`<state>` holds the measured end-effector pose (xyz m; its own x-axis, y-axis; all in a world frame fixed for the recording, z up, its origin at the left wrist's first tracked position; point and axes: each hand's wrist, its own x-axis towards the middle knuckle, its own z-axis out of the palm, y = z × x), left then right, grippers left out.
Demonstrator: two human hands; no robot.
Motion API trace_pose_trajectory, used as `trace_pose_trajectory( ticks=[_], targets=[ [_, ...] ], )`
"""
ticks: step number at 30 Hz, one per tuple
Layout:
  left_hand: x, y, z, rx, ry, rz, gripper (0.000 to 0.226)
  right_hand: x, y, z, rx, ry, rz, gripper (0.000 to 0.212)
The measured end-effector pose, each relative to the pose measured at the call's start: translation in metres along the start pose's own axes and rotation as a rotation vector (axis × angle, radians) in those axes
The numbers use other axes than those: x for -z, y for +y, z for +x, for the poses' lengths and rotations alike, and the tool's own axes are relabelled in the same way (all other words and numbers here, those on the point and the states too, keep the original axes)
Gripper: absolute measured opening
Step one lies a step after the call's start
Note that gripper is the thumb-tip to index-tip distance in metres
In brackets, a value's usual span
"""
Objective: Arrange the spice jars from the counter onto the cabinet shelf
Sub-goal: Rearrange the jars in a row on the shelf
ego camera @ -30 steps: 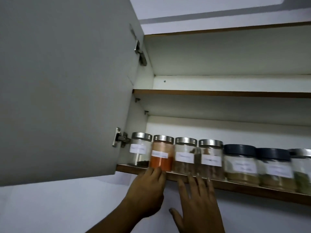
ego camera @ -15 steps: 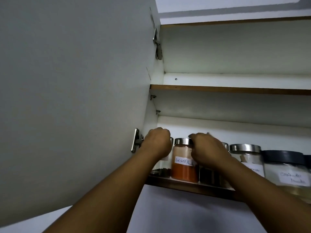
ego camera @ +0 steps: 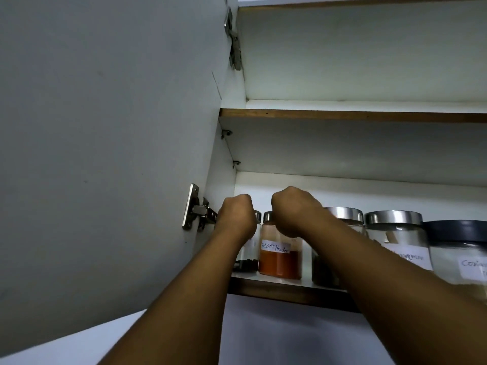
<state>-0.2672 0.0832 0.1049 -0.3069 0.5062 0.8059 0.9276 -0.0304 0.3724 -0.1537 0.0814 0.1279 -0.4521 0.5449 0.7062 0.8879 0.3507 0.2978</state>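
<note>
Several labelled spice jars stand in a row on the lower cabinet shelf (ego camera: 287, 291). My left hand (ego camera: 235, 216) is closed over the top of the leftmost jar (ego camera: 249, 262), which has dark grains at its bottom. My right hand (ego camera: 295, 210) grips the top of the red chilli powder jar (ego camera: 279, 262) beside it. To the right my forearm partly hides a dark-filled jar with a steel lid (ego camera: 344, 214). Then come another steel-lidded jar (ego camera: 394, 233) and a dark-lidded jar (ego camera: 458, 248).
The open grey cabinet door (ego camera: 105, 154) fills the left side, with its lower hinge (ego camera: 197, 209) touching my left wrist. An upper shelf (ego camera: 342, 115) holds nothing that I can see. A white wall lies below the cabinet.
Both hands rose from below the shelf edge onto the jars. The right hand then shifted left from the third jar to the red chilli jar, and the view moved closer.
</note>
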Motion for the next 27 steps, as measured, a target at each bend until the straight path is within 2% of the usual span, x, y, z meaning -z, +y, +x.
trace_pose_trajectory(
  ticks=[3, 9, 13, 16, 19, 21, 24, 27],
  targets=[
    [-0.014, -0.004, 0.014, -0.01, -0.035, 0.03, 0.035, -0.016, -0.003, 0.016, -0.011, -0.028, -0.015, 0.02],
    [-0.034, -0.011, 0.043, -0.026, -0.204, 0.171, 0.045, -0.046, -0.002, 0.047, -0.035, -0.114, -0.033, 0.025],
    [-0.041, -0.014, 0.054, -0.103, -0.332, 0.297, 0.044, -0.058, -0.004, 0.064, -0.017, -0.17, -0.077, 0.025],
    [-0.047, -0.02, 0.059, -0.101, -0.408, 0.373, 0.055, -0.064, -0.005, 0.075, -0.009, -0.186, -0.093, 0.017],
    [-0.051, -0.026, 0.061, -0.107, -0.437, 0.424, 0.056, -0.072, -0.006, 0.08, 0.003, -0.209, -0.106, 0.011],
    [-0.056, -0.028, 0.062, -0.117, -0.429, 0.478, 0.054, -0.077, -0.006, 0.081, 0.001, -0.243, -0.104, 0.018],
    [-0.061, -0.031, 0.06, -0.058, -0.452, 0.471, 0.066, -0.081, -0.005, 0.081, -0.003, -0.27, -0.082, 0.024],
    [-0.06, -0.035, 0.059, -0.1, -0.473, 0.481, 0.063, -0.084, -0.004, 0.081, 0.003, -0.303, -0.039, 0.026]
  ],
)
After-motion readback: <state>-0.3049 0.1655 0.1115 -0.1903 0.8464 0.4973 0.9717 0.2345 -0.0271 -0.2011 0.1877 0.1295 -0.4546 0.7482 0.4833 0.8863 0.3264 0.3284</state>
